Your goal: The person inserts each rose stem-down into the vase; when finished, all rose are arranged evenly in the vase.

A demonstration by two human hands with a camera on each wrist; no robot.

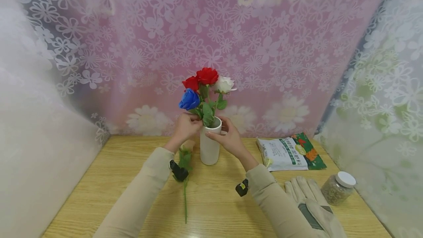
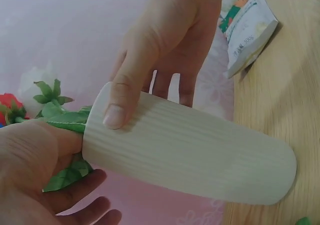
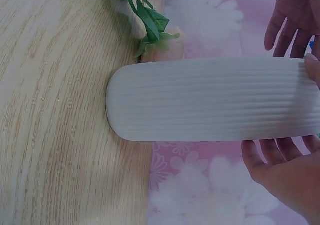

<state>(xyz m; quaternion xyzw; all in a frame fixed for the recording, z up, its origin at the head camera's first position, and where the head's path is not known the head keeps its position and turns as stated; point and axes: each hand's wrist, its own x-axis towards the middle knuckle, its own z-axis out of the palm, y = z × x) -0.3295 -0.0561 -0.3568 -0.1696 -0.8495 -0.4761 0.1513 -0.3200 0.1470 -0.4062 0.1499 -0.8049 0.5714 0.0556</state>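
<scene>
A ribbed white vase (image 1: 209,149) stands upright on the table, holding two red roses (image 1: 207,76), a white rose (image 1: 225,84) and a blue rose (image 1: 190,99). At the vase's mouth, my left hand (image 1: 185,128) pinches the blue rose by its stem, low among the leaves; the fingertips are partly hidden. My right hand (image 1: 231,138) grips the vase near its rim, with the thumb on the near side, as the left wrist view also shows on the vase (image 2: 190,150). A pale rose (image 1: 185,160) lies on the table beside the vase, partly behind my left wrist.
To the right lies a white and green printed bag (image 1: 284,153). Nearer me are a pair of work gloves (image 1: 314,205) and a clear jar with a white lid (image 1: 338,188). A pink flowered curtain (image 1: 264,54) hangs behind the wooden table (image 1: 218,208).
</scene>
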